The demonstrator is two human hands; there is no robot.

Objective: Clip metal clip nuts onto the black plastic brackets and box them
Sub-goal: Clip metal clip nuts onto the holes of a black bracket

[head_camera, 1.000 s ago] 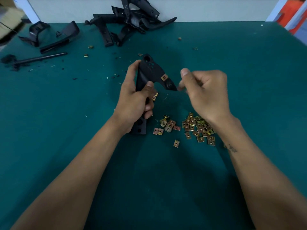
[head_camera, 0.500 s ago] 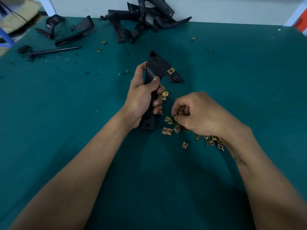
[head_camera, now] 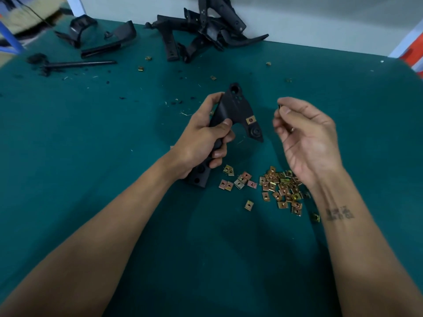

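My left hand (head_camera: pixel 201 140) grips a black plastic bracket (head_camera: pixel 235 106) by its long stem, holding it upright over the green table. One brass clip nut (head_camera: pixel 250 120) sits clipped on the bracket's right arm. My right hand (head_camera: pixel 306 138) is raised to the right of the bracket, palm turned toward me, and pinches a small dark clip nut (head_camera: pixel 279 105) between thumb and fingertips. A loose pile of brass clip nuts (head_camera: pixel 281 188) lies on the table below my right hand.
A heap of black brackets (head_camera: pixel 206 30) lies at the table's far edge by the wall. More black parts (head_camera: pixel 109 40) and a black rod (head_camera: pixel 77 64) sit at the far left. Stray nuts (head_camera: pixel 141 68) dot the green table (head_camera: pixel 91 156).
My right hand has lifted from the nut pile and turned palm-up, now pinching a nut beside the bracket. My left hand keeps its grip on the bracket.
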